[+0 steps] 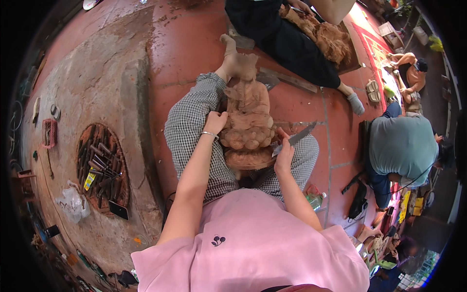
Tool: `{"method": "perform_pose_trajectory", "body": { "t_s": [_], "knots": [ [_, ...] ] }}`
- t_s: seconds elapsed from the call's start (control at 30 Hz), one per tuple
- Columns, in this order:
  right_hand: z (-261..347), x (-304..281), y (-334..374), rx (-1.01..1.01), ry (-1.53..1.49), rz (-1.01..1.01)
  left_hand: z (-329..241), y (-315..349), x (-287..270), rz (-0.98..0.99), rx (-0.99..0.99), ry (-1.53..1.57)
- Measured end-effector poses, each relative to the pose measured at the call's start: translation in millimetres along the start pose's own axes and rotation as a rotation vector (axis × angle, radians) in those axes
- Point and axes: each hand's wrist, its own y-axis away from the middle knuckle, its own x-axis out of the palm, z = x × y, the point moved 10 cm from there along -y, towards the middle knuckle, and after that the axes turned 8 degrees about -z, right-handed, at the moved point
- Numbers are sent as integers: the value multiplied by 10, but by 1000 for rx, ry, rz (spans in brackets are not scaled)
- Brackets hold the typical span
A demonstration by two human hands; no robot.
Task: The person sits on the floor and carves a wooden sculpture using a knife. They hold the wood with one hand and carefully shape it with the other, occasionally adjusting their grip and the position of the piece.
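Observation:
A carved brown wooden statue (248, 119), a seated figure on a rounded, petalled base, lies between my legs with its head end away from me. My left hand (217, 122) is closed against the statue's left side, its fingers curled at the wood's edge. In my right hand (284, 152) is a knife with a long grey blade (303, 134), held at the right of the base and pointing up and right. Part of its handle is hidden by the fingers. Checked trousers (194, 131) cover my legs on both sides of the statue.
On the concrete slab (134, 97) at left, a round basket (92, 182) holds several chisels, beside a phone (118, 210) and plastic bag (73, 203). Another person's dark-clad leg (287, 46) stretches across ahead. A bottle (316, 200) lies right; more people sit beyond.

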Motion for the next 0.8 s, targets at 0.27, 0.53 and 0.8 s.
{"method": "perform_pose_trajectory", "body": {
  "t_s": [0.27,0.53,0.8],
  "knots": [
    [116,336,52,-97,123,24,570,-414,471,116,-264,303],
    [18,242,-71,-21,68,32,231,-145,397,123,-144,414],
    [-95,174,-226,162,-64,48,101,-94,181,66,72,399]
  ]
}}
